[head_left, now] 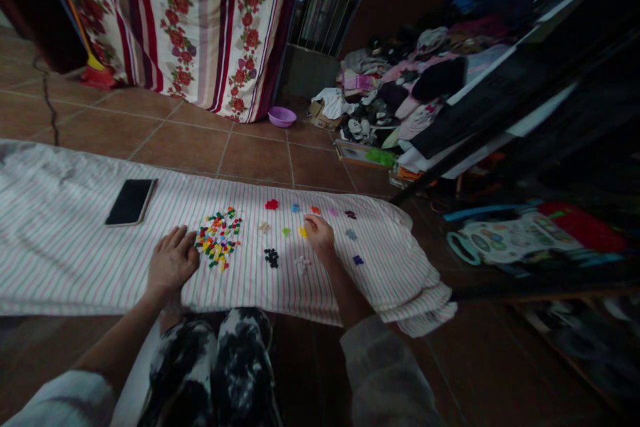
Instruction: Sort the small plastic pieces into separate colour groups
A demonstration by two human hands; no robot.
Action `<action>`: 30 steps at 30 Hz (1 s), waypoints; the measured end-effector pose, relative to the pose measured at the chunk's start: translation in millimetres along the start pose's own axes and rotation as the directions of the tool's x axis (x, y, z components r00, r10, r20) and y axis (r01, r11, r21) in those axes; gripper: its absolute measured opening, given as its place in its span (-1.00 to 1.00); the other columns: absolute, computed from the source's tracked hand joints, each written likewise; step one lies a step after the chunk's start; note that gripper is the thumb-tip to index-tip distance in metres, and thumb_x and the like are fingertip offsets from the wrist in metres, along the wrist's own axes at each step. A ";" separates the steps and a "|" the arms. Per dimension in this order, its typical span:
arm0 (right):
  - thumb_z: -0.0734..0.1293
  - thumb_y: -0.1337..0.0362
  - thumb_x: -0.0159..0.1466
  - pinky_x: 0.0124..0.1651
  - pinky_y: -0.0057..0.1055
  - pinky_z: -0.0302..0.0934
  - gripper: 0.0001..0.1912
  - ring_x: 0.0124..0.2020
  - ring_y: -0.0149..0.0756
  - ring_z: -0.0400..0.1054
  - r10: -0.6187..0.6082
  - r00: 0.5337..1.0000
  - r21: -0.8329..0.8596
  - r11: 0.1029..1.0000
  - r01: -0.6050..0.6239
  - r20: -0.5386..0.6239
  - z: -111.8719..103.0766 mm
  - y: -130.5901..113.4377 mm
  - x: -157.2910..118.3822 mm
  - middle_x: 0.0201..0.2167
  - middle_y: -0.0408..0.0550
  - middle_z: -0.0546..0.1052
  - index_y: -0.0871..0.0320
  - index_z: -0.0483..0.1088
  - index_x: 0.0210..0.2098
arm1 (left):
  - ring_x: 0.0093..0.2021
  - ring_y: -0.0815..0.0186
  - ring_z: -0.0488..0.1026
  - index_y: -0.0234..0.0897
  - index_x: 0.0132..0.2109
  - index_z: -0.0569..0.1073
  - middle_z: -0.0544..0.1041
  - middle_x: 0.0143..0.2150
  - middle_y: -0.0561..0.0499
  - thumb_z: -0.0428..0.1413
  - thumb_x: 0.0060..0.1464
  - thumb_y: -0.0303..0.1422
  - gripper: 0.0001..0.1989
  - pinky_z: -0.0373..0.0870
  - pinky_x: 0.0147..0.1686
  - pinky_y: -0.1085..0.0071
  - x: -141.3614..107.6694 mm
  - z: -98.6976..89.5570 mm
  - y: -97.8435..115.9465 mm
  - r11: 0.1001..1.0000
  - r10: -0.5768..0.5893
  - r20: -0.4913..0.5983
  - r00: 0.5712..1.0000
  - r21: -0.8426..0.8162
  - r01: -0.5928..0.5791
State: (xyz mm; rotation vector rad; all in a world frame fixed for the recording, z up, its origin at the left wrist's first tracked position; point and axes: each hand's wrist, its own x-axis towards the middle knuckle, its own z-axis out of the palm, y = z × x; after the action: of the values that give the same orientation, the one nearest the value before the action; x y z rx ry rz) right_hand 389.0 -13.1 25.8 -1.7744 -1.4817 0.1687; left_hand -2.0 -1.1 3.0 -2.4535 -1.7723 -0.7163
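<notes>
My left hand (174, 259) lies palm down on the striped cloth (75, 247), fingers stretched out. Its fingertips rest at the left edge of a pile of mixed small coloured pieces (219, 240). Over the sorted heaps, my right hand (319, 235) has thumb and fingers pinched together; what is between them is too small to make out. Right beside it is a yellow heap (303, 232), with an orange heap (315, 210) just beyond. Close by lie red (271, 204), blue (295, 207), green (286, 231), beige (263, 227), black (271, 257) and white (303, 265) heaps.
Further right are pink (333, 211), dark brown (351, 214), grey (351, 234) and dark blue (358, 259) heaps. A phone (131, 202) lies at the left. Beyond, a purple basin (283, 117) stands on the tiled floor near a heap of clothes (400, 87).
</notes>
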 end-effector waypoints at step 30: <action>0.26 0.35 -0.06 -0.01 -0.18 0.39 -0.62 -0.14 -0.16 0.50 0.541 0.814 0.204 0.839 -0.504 -0.213 -67.7 181.9 53.4 -0.24 0.04 0.57 0.15 0.51 -0.24 | 0.26 0.03 0.28 -0.31 0.05 0.47 0.44 0.17 -0.23 -0.13 0.14 -0.29 -0.56 0.25 0.19 0.07 -0.2 6.2 -4.7 0.997 -0.001 0.006 1.000 0.072 0.000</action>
State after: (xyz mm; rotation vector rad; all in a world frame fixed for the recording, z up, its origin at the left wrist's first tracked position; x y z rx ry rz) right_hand 583.1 2.1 -25.2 -1.9662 -0.7442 0.2949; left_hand -4.1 2.2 -3.7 -2.4113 -1.7681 -0.6341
